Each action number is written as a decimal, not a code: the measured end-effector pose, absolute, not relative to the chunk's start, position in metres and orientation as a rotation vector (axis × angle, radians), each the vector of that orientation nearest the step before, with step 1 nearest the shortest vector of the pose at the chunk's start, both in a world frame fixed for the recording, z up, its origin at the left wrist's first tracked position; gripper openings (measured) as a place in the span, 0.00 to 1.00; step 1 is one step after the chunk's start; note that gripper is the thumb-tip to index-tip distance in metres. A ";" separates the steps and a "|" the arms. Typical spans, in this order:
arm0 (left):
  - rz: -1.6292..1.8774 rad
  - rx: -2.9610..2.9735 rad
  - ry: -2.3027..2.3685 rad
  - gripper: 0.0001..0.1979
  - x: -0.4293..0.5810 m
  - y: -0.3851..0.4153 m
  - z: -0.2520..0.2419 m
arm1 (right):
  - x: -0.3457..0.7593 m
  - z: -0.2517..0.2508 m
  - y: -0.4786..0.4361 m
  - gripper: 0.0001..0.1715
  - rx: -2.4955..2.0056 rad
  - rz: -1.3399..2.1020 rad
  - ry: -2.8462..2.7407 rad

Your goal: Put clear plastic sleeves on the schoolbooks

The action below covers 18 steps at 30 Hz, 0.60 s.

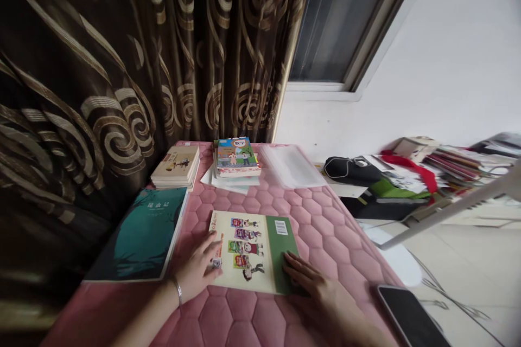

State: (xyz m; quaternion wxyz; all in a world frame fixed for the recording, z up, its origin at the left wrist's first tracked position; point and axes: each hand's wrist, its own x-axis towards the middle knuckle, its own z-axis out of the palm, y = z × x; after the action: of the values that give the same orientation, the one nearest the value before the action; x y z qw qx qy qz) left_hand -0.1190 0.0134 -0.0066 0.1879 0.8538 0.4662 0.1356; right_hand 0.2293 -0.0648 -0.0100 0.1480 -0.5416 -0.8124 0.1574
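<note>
A cream and green book [254, 246] lies flat on the pink quilted surface [260, 317], its barcode at the upper right. My left hand [197, 268], with a bracelet at the wrist, rests at the book's left edge, fingers spread. On the green strip at the book's right side lie the extended fingers of my right hand [311, 279]. Neither hand is closed around anything. To the left is a large teal book [144, 236]. Behind it stands a stack of beige books [177, 165]. A stack topped by a blue illustrated book [236, 154] sits at the back middle.
Clear plastic sheets [292, 167] lie at the back right. A dark phone [409, 317] is at the front right edge. Patterned curtains [183, 49] hang behind and left. Beyond the right edge are a white lamp arm [451, 203], cables and piled papers [459, 165].
</note>
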 end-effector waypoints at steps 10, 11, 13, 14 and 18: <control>0.173 2.365 1.243 0.35 -0.127 0.008 0.012 | 0.230 0.010 -0.058 0.27 -1.302 0.329 -2.512; 0.162 2.358 1.253 0.35 -0.126 0.008 0.013 | 0.230 0.014 -0.057 0.26 -1.278 0.309 -2.523; 0.131 2.349 1.264 0.34 -0.125 0.007 0.016 | 0.228 0.020 -0.057 0.25 -1.237 0.268 -2.538; 0.116 2.352 1.264 0.33 -0.125 0.007 0.017 | 0.227 0.022 -0.057 0.25 -1.221 0.256 -2.547; 0.117 2.450 1.233 0.29 -0.127 0.006 0.017 | 0.225 0.024 -0.057 0.24 -1.215 0.252 -2.595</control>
State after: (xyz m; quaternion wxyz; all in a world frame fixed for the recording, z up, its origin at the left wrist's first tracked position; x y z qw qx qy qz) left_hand -0.1272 0.0060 0.0175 0.1967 0.8750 0.4404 0.0418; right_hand 0.2254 -0.0567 0.0240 0.1320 -0.4188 -0.8943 0.0867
